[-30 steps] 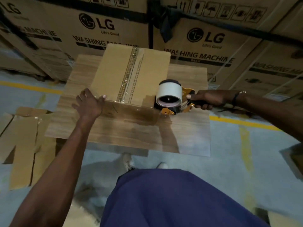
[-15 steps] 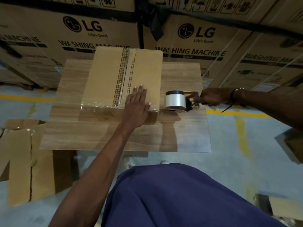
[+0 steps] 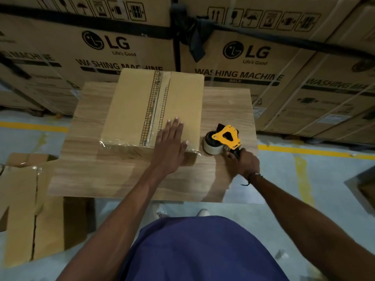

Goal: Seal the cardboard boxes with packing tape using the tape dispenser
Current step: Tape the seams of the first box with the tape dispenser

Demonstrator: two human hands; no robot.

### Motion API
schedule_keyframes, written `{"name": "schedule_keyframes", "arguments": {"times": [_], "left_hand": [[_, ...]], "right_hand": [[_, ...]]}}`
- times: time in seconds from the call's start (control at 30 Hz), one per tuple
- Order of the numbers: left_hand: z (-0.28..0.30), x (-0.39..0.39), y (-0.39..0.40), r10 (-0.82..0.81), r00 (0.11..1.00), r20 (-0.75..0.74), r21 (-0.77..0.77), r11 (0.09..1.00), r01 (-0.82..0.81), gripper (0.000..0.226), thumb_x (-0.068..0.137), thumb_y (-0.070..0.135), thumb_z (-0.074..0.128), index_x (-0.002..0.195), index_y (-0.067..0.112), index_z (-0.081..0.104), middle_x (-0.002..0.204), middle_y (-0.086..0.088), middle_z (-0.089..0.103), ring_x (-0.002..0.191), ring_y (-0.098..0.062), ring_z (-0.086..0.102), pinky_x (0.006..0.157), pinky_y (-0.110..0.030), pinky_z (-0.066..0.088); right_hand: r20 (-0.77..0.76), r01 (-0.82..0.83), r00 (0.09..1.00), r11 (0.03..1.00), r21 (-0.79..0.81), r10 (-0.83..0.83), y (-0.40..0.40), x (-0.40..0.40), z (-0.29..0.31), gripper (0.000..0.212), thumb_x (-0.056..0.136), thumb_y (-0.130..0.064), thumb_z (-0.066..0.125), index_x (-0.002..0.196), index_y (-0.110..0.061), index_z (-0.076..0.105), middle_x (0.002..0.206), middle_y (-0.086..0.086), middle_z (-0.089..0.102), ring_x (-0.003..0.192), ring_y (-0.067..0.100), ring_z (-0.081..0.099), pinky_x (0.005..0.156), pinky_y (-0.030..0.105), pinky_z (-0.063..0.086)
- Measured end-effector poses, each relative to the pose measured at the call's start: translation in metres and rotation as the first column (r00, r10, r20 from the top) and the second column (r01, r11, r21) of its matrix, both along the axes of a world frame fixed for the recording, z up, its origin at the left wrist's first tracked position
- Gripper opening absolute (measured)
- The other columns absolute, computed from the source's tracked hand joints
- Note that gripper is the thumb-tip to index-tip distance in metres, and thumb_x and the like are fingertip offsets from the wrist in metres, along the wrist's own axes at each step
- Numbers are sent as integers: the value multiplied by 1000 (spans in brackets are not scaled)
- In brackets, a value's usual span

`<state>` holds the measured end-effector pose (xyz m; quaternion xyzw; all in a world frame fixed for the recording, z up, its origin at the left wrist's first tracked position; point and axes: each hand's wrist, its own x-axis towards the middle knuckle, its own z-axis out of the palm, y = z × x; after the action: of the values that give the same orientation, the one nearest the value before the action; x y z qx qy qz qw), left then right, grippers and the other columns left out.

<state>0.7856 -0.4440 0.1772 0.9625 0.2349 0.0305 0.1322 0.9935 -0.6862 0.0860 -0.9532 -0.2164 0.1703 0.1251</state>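
A brown cardboard box (image 3: 132, 106) stands on a small wooden table (image 3: 91, 175). Clear tape runs along its centre seam and across its near top edge. My left hand (image 3: 170, 147) lies flat, fingers spread, on the box's near right part, over the taped edge. Just right of the box's near right corner sits the yellow tape dispenser (image 3: 223, 140) with its white roll, lying on its side on the table. My right hand (image 3: 242, 162) grips its black handle from the near side. Tape seems to stretch from the roll to the box corner.
Large printed washing-machine cartons (image 3: 243, 57) form a wall right behind the table. Flattened cardboard (image 3: 26, 209) lies on the floor at the left. Yellow floor lines (image 3: 304, 149) run past the table. My blue-clad legs fill the bottom.
My left hand slid from the box's near left corner to its near right part. The dispenser went past the right corner, turned onto its side, and my right hand came nearer to me.
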Motion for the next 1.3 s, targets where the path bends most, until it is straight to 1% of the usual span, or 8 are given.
{"name": "schedule_keyframes", "arguments": {"times": [0.27, 0.37, 0.47, 0.53, 0.67, 0.83, 1.07, 1.3], "left_hand": [[2, 1, -3, 13, 1000, -4, 9, 1000, -13, 68, 106, 48, 18, 165, 14, 12, 173, -3, 0, 159, -24, -4, 128, -46, 8], [3, 1, -3, 18, 1000, -11, 12, 1000, -18, 67, 106, 48, 18, 165, 15, 12, 173, -2, -1, 159, -23, -5, 128, -45, 8], [4, 0, -4, 19, 1000, 4, 18, 1000, -19, 66, 108, 47, 19, 165, 15, 12, 173, -2, 1, 159, -23, -4, 128, -45, 9], [3, -1, -4, 6, 1000, 2, 45, 999, -6, 66, 108, 48, 17, 165, 14, 13, 173, -3, 3, 160, -23, -2, 128, -44, 9], [2, -4, 5, -67, 998, -7, 76, 995, 67, 70, 103, 46, 22, 164, 13, 14, 173, -7, 8, 159, -28, 5, 126, -46, 15], [-8, -10, 21, -179, 984, 24, 76, 981, 177, 80, 98, 33, 56, 162, 5, 19, 170, -15, 18, 159, -32, 7, 126, -46, 20], [-11, -17, 62, -440, 881, -173, 321, 820, 473, 79, 105, 51, 38, 161, 0, 17, 169, -19, 16, 158, -34, 13, 125, -46, 24], [-6, -61, 136, -579, 808, -111, 439, 701, 562, 80, 106, 60, 32, 159, 0, 27, 167, -18, 24, 155, -30, 25, 121, -43, 31]], "right_hand": [[-218, 46, 976, 994, 104, -23, -15, -6, -50, 43, 84, -33, 81, 100, -1, 56, 103, 24, 58, 102, 45, 56, 75, 37, 40], [-108, 117, 989, 978, 173, -99, -5, -16, -17, 66, 71, -52, 69, 115, -6, 56, 115, 17, 54, 109, 39, 52, 85, 44, 49], [20, 77, 995, 853, 517, -102, 26, -32, 31, 51, 88, -43, 54, 121, -5, 57, 119, 16, 54, 111, 35, 53, 91, 49, 49], [73, -16, 996, 721, 693, -49, 59, -48, 72, 29, 99, -28, 51, 118, -9, 58, 119, 9, 54, 111, 29, 55, 94, 38, 48], [214, -222, 974, 558, 800, 81, 128, -97, 134, 21, 106, -19, 47, 118, -8, 60, 130, 3, 54, 126, 20, 51, 108, 32, 39], [280, -332, 941, 690, 644, 191, 163, -130, 111, 35, 107, -32, 46, 134, -14, 59, 152, 2, 50, 141, 19, 46, 111, 41, 40], [439, -481, 850, 767, 424, 291, 150, -125, 80, 53, 107, -41, 40, 152, -16, 49, 160, 0, 46, 152, 18, 36, 118, 44, 34], [429, -331, 901, 734, 593, 60, 159, -129, 64, 45, 108, -24, 32, 134, -12, 67, 144, 3, 63, 143, 19, 50, 111, 53, 42]]}}
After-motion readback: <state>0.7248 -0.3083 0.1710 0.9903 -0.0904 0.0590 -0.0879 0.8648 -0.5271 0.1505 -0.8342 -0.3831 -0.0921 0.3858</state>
